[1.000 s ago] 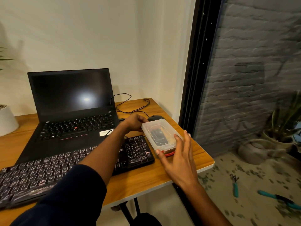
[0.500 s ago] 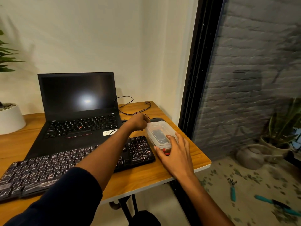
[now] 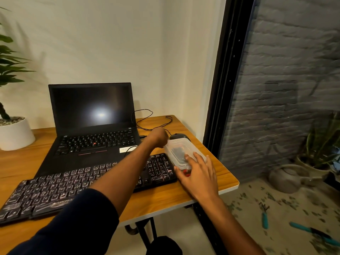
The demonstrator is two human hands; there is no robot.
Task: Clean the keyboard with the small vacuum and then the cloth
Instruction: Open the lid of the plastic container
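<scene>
A clear plastic box (image 3: 179, 149) with a dark object inside and something red at its near end sits on the desk's right side, just right of the black external keyboard (image 3: 55, 188). My left hand (image 3: 159, 138) reaches across the keyboard and grips the box's far left corner with curled fingers. At the near end, my right hand (image 3: 198, 173) holds the box, fingers over the lid and thumb against the near left corner. No vacuum or cloth shows outside the box.
An open black laptop (image 3: 92, 126) stands behind the keyboard, and a black mouse (image 3: 179, 136) with loose cables (image 3: 152, 122) lies beyond the box. A white plant pot (image 3: 14, 133) is far left. The desk edge (image 3: 228, 188) and a dark glass door frame (image 3: 220, 89) are close on the right.
The box, held tilted up off the desk a second ago, has come down and away onto the desk. My right hand moved from under its near end to over the lid.
</scene>
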